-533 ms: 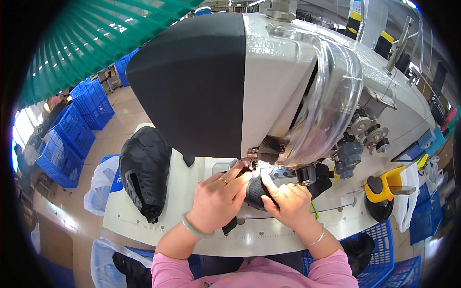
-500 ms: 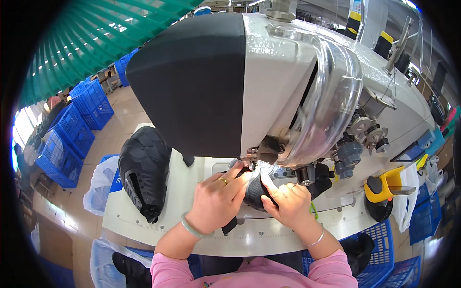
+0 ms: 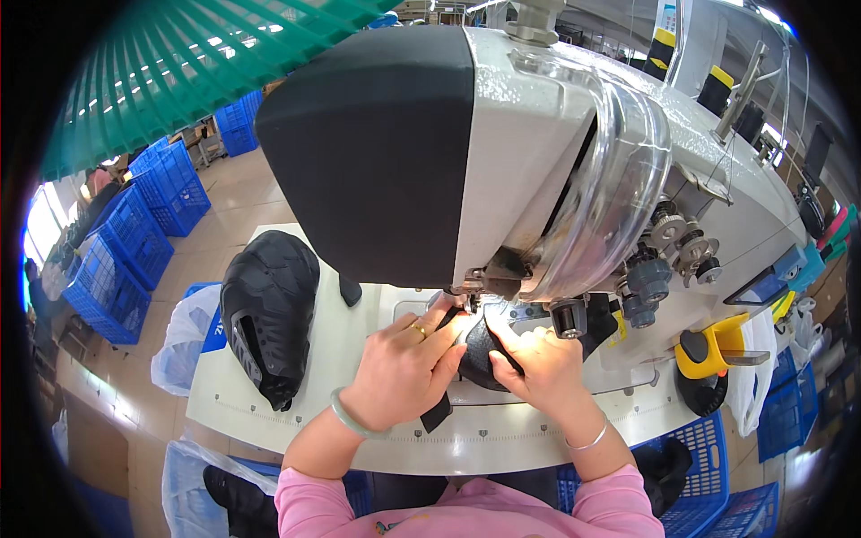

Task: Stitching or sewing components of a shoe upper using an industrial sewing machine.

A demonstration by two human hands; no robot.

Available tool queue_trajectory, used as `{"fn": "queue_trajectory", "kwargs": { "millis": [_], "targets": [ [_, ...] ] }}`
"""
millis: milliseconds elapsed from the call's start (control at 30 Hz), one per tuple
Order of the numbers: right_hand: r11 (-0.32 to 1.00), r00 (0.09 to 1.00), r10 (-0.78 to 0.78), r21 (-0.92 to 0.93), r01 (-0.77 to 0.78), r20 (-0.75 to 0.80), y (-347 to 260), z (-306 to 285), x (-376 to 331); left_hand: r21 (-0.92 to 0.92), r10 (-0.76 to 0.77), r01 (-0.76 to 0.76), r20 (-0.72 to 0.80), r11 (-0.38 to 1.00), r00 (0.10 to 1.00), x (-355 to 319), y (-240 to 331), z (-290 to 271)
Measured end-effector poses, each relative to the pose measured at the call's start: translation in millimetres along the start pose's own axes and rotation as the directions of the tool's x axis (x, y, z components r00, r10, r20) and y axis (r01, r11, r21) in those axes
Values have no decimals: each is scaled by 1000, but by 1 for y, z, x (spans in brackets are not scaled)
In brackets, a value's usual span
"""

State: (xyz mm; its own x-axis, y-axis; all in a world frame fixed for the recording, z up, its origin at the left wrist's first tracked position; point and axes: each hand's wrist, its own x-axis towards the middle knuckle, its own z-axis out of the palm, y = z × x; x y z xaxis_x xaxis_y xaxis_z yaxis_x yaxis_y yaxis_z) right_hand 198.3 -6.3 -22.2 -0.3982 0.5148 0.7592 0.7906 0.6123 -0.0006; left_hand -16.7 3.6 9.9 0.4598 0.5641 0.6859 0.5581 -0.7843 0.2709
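Pressing down now with the left hand [image 3: 395, 372], fingers stretched forward and held close together, on a black textured piece of material [image 3: 480, 363] beneath the needle end of a big white-and-black sewing machine [image 3: 507, 134]; no telling about any pinch there. Steadying the same piece with the right hand [image 3: 547, 368], index finger laid over it, edge nipped against the thumb. Working around the middle of a white, curved-front table [image 3: 502, 451], a little back from the front edge. Now for the markings: spot a fine printed scale [image 3: 408, 435] along that front edge, figures too small to read. Look just past the left edge for a blue panel [image 3: 215, 332] with partial white lettering. Note, near the left edge, a bulky black moulded shoe upper [image 3: 269, 309]; at the right edge, a yellow plastic tool [image 3: 717, 350] with a grey blade-like tip.
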Motion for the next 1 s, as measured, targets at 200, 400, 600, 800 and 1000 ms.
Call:
{"fn": "queue_trajectory", "kwargs": {
  "millis": [200,400,600,800,1000],
  "targets": [
    [995,992,33,92,-45,125,17,-7,5,-439,67,-13,107,898,992,-4,-39,-10],
    [978,994,-4,208,-18,107,35,-6,11,-46,83,-80,57,996,995,-13,-23,-3],
    [987,988,-73,150,52,138,42,-2,13,81,195,-202,80,976,978,-15,-27,-5],
    [979,978,-41,206,-2,205,60,10,13,206,192,-205,85,957,978,-16,-15,-1],
    [970,979,-98,239,53,181,69,24,1,269,184,-200,85,942,979,-14,-3,1]
  ]
}}
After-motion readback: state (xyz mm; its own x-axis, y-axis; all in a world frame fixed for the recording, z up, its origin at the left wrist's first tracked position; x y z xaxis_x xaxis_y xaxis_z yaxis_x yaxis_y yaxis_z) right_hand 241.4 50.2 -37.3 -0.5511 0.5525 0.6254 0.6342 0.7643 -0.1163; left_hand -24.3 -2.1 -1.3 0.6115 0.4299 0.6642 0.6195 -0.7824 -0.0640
